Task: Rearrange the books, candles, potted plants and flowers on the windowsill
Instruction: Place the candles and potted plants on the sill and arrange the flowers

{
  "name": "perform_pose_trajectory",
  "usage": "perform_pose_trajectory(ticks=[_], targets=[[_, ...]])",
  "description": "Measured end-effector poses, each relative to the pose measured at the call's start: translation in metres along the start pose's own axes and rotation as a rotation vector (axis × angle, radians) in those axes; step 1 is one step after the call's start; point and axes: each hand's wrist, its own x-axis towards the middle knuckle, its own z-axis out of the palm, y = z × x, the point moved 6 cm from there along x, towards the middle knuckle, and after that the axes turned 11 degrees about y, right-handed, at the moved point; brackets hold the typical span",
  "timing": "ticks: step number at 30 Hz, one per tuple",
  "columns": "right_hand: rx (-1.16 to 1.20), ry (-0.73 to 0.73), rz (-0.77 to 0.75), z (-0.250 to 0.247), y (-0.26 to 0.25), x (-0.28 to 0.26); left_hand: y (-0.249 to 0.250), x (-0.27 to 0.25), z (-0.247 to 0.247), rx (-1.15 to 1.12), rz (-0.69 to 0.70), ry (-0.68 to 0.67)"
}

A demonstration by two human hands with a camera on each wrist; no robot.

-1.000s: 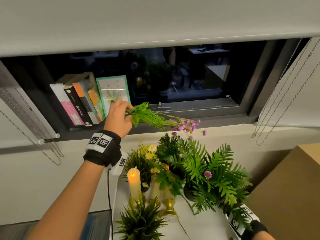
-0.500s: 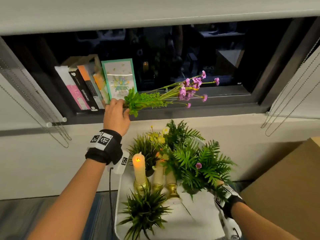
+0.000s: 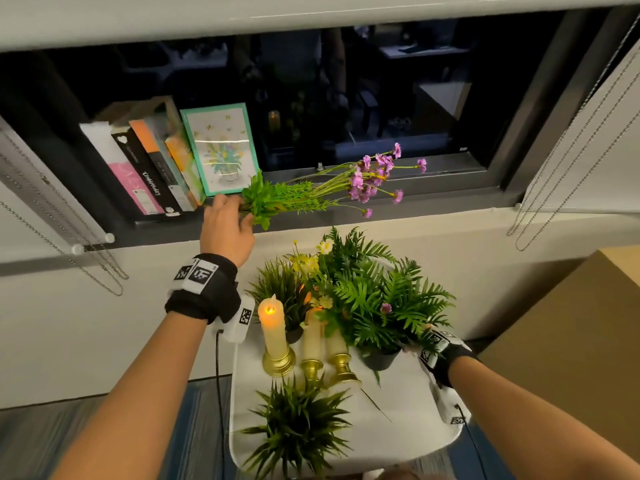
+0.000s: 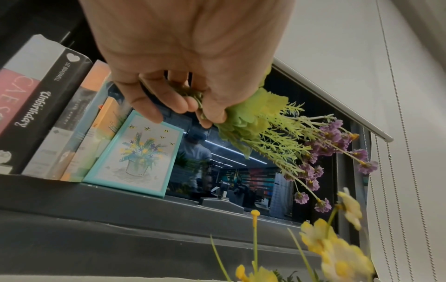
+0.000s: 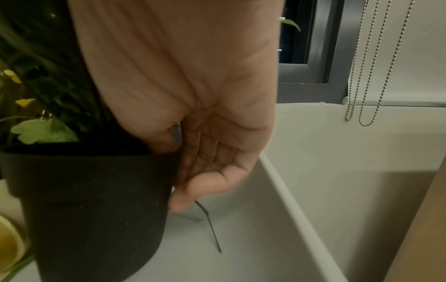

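My left hand [image 3: 225, 220] grips the leafy stem end of a purple flower bunch [image 3: 367, 178] that lies along the dark windowsill [image 3: 450, 206], blossoms pointing right. In the left wrist view the fingers [image 4: 183, 106] curl round the stems of the bunch [image 4: 313, 152]. Just left of it stand a teal framed flower picture [image 3: 221, 150] and a leaning row of books [image 3: 149, 168]. Below, on a white tray [image 3: 398, 427], my right hand [image 3: 415, 341] is half hidden by fern leaves. It pinches the rim of the black fern pot [image 5: 91, 209], thumb [image 5: 166, 139] inside, fingers outside.
The tray also carries three candles on gold holders, one lit [image 3: 273, 327], two spiky grass plants [image 3: 298, 427], and yellow flowers [image 3: 308, 261]. Blind chains [image 3: 571, 150] hang at both ends of the sill. A cardboard box [image 3: 571, 341] stands at the right.
My left hand has lowered the purple bunch onto the sill, the blossoms swinging up and to the right. My right hand has come up to the fern pot.
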Motion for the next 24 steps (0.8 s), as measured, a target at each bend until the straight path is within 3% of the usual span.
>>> perform_pose_trajectory(ticks=[4,8,10,14,19,24], targets=[[-0.169,0.024,-0.124,-0.039,-0.029,-0.047,-0.001,0.006,-0.004,-0.017,-0.017,0.013],[-0.266,0.080,-0.041,-0.067,-0.027,-0.052,-0.002,0.016,-0.011,-0.044,-0.019,0.046],[-0.300,0.103,-0.071,-0.085,-0.040,-0.054,-0.002,0.020,-0.014,-0.053,-0.020,0.065],[-0.311,-0.059,-0.059,-0.104,-0.051,-0.032,0.002,0.027,-0.018,-0.062,-0.030,0.098],[-0.199,0.030,-0.033,-0.149,-0.059,-0.017,0.011,0.023,-0.016,-0.021,-0.036,0.055],[-0.181,0.268,-0.029,-0.193,-0.085,-0.018,0.013,0.022,-0.011,-0.044,-0.007,0.006]])
